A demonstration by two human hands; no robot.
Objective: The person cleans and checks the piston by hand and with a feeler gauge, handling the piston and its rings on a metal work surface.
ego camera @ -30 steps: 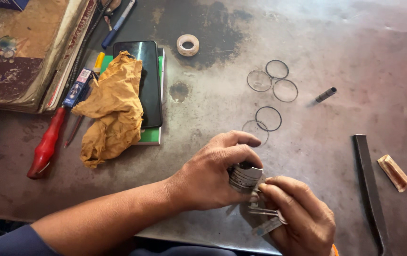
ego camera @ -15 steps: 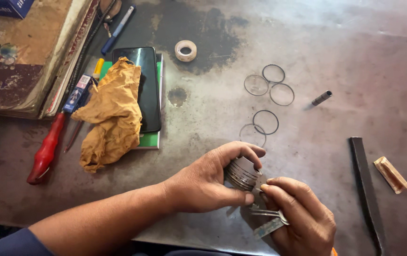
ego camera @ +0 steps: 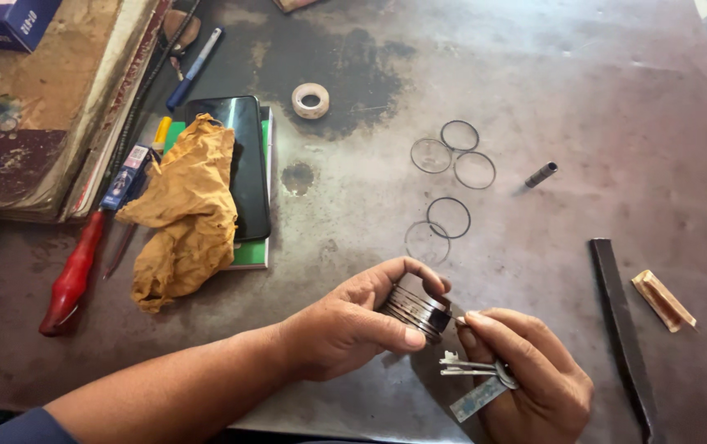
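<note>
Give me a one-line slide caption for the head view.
Left hand grips a grooved metal piston, right hand holds keys; loose rings lie on the workbench.

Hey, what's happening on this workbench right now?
A person's left hand grips a grooved metal piston just above the metal table. The right hand holds a bunch of keys beside it. Five thin rings lie loose farther back, with a yellow rag to the left.

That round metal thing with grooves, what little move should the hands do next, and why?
Probably bring the right hand with its thin metal blade up to the grooved piston. The left hand grips the piston with its grooves facing the right hand, and the blade sits just below it, not touching.
</note>
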